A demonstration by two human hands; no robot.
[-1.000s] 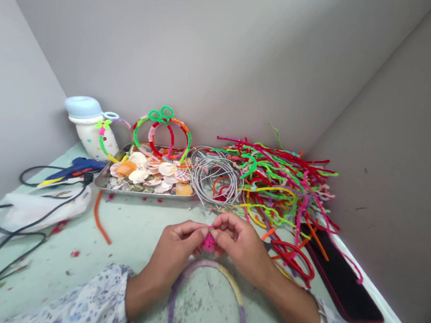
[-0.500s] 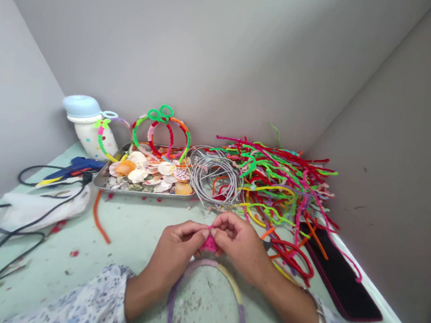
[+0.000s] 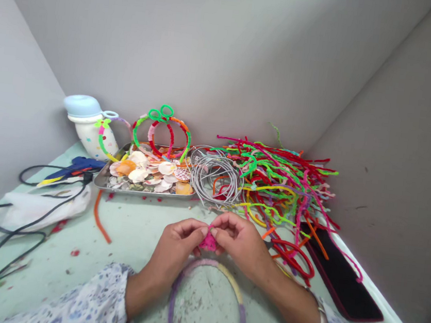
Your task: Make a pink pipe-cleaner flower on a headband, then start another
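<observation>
Between my two hands is a small bent piece of bright pink pipe cleaner (image 3: 209,241). My left hand (image 3: 181,240) pinches its left side with thumb and forefinger. On the other side, my right hand (image 3: 239,242) grips it the same way, the thumbs almost meeting at its top. Its exact shape is partly covered by my fingers. Just below my hands, a headband-shaped hoop (image 3: 213,263) wrapped in purple, pink, yellow and green lies on the table, its lower end cut off by the view.
A metal tray (image 3: 145,193) of seashells (image 3: 138,175) stands at the back, with finished wrapped hoops (image 3: 165,119) on it. Coiled grey wire (image 3: 216,182) and a heap of pipe cleaners (image 3: 276,179) lie rightward, near red-handled scissors (image 3: 294,256). A bottle (image 3: 91,126) and black cable (image 3: 5,231) are left.
My fingers have shifted slightly around the pink pipe cleaner, and more of it shows between them. The things on the table stay where they were.
</observation>
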